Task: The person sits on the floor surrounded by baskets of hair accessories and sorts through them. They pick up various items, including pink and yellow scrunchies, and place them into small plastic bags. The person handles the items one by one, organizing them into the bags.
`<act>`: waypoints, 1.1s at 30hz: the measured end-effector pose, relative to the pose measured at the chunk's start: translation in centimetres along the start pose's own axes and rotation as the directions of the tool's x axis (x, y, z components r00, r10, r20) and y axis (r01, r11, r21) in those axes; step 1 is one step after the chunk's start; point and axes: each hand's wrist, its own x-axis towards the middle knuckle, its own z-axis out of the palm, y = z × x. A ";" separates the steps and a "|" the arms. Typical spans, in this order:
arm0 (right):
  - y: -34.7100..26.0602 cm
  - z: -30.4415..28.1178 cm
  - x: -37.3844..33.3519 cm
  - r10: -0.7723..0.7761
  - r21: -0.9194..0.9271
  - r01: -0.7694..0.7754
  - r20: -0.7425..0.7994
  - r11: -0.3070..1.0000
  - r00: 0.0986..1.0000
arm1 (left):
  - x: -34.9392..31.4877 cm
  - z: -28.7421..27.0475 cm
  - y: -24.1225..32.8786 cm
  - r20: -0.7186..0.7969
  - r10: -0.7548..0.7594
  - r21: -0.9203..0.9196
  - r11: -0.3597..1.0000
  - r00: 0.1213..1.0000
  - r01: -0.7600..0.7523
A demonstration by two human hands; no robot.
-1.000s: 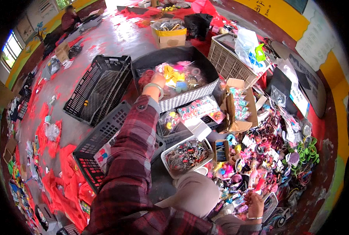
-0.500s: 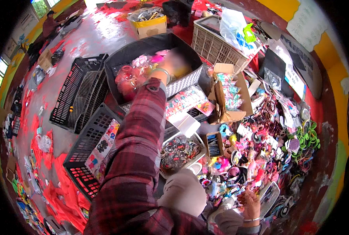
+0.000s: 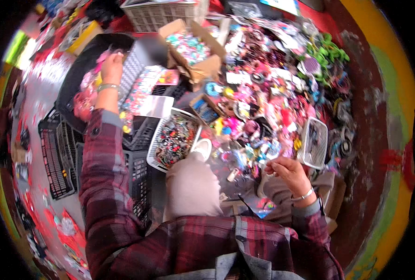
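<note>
My left hand reaches over the big dark bin, its fingers drawn together; whatever they hold is too small to make out. Pink bagged items fill the bin beneath it. Above the pile of hair accessories, on the right, my right hand has its fingers curled and the thumb against them. I cannot make out anything in its grasp. Closest to that hand is a small white basket. Between my arms stands a larger white basket with many small bands and trinkets inside.
Behind the pile, an open cardboard box holds colourful packets. A small carton of blue items sits beside the larger basket. Black crates stand at the left, and a beige crate at the back. Green hair ties lie far right.
The view has swung to the right. My left hand has drawn back from deeper in the bin toward its near part. My right hand has risen above the pile, fingers still curled.
</note>
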 end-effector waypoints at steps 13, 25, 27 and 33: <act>5.2 -2.0 -10.1 -0.390 -0.479 0.399 0.123 0.782 0.912 | -14.2 2.2 19.4 0.365 0.313 -0.510 0.855 0.877 -0.093; 7.2 -0.3 -12.4 -0.472 -0.601 0.606 0.389 0.521 0.791 | -16.6 6.3 33.0 0.501 0.499 -0.624 0.774 0.707 -0.105; 6.4 -0.9 -12.0 -0.490 -0.670 0.598 0.380 0.439 0.785 | -18.3 11.6 31.0 0.599 0.406 -0.589 0.807 0.690 0.035; 5.6 -2.7 -11.2 -0.468 -0.668 0.516 0.274 0.536 0.840 | -28.1 24.6 22.7 0.934 -0.139 -0.212 0.525 0.328 0.824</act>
